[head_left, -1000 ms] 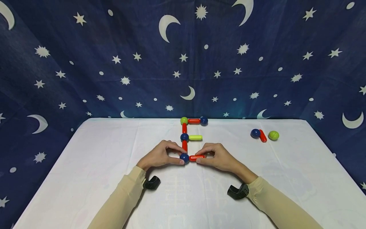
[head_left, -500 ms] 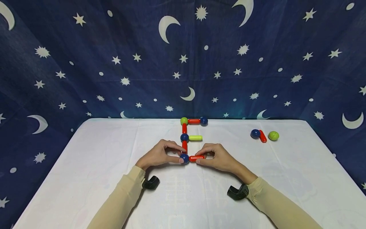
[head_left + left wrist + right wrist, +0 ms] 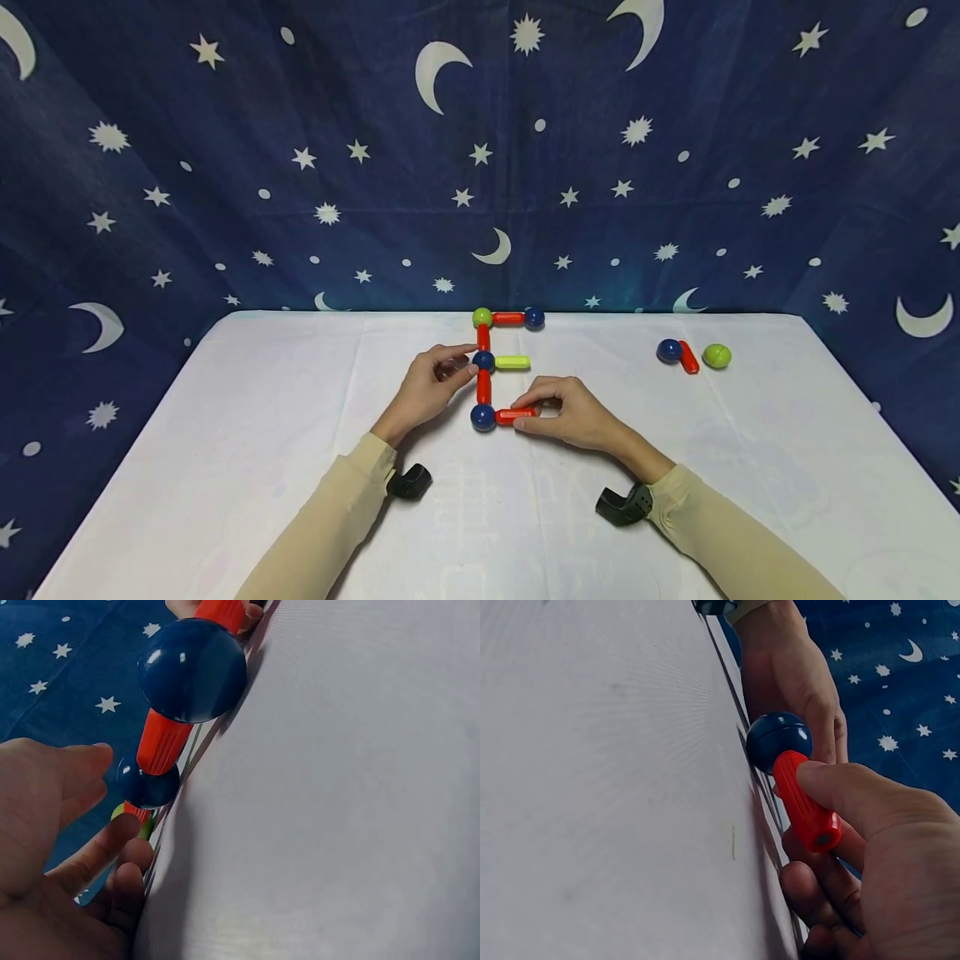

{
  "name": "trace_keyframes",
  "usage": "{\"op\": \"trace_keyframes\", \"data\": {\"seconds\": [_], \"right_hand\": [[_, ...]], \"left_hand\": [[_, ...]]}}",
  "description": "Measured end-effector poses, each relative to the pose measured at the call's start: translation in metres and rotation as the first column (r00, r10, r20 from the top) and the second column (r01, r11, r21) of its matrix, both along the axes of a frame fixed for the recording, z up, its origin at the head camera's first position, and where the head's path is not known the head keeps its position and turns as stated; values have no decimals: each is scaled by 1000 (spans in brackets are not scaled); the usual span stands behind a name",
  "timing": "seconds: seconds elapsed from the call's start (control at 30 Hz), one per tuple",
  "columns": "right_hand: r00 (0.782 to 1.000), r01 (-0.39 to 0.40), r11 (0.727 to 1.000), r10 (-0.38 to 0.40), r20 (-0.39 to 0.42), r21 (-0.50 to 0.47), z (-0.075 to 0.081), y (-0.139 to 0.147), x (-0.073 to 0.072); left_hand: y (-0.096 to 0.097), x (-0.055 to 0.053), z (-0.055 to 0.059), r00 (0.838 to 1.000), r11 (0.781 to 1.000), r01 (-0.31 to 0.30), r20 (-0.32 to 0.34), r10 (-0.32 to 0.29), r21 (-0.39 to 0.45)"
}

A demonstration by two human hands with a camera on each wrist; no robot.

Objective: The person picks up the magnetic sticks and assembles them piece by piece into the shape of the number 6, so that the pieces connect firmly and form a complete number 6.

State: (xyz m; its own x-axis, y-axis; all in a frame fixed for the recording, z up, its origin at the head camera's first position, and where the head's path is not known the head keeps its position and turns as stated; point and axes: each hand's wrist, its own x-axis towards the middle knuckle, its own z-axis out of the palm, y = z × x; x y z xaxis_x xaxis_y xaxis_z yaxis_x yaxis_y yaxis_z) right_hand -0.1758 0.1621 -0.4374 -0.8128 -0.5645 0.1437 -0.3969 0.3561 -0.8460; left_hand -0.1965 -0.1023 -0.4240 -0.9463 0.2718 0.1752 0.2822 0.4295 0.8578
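Note:
In the head view my right hand (image 3: 566, 408) pinches a red magnetic rod (image 3: 808, 806) between thumb and fingers. The rod's far end meets the near blue ball (image 3: 483, 417). My left hand (image 3: 427, 387) is at the left of the middle blue ball (image 3: 484, 361), thumb and forefinger parted around it. In the left wrist view, a gap shows between its thumb (image 3: 90, 761) and that ball. A red rod (image 3: 483, 388) links both blue balls. Another red rod (image 3: 483, 337) runs on to a green ball (image 3: 482, 317). From the middle ball a yellow-green rod (image 3: 513, 362) points right.
At the back, a red rod (image 3: 508, 318) joins the green ball to a blue ball (image 3: 534, 318). Off to the right lie a blue ball (image 3: 669, 351), a red rod (image 3: 689, 357) and a green ball (image 3: 717, 356). A starry cloth (image 3: 337, 167) hangs behind the white table (image 3: 285, 392).
My left hand has left the near blue ball and moved away from me to the middle blue ball. My right hand stays on the red rod.

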Motion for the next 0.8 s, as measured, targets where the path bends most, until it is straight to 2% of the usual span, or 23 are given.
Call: {"op": "trace_keyframes", "data": {"seconds": [0.17,0.43,0.8], "right_hand": [[1000,-1,1000,1,-4,4,-2,0,-1],[1000,3,1000,-3,-1,3,1,0,0],[1000,0,1000,0,10,2,1,1,0]], "left_hand": [[0,-1,-1,1000,1000,-18,14,18,-1],[4,-6,4,998,1000,-23,55,24,-19],[11,-15,1,998,1000,-16,55,15,14]]}}
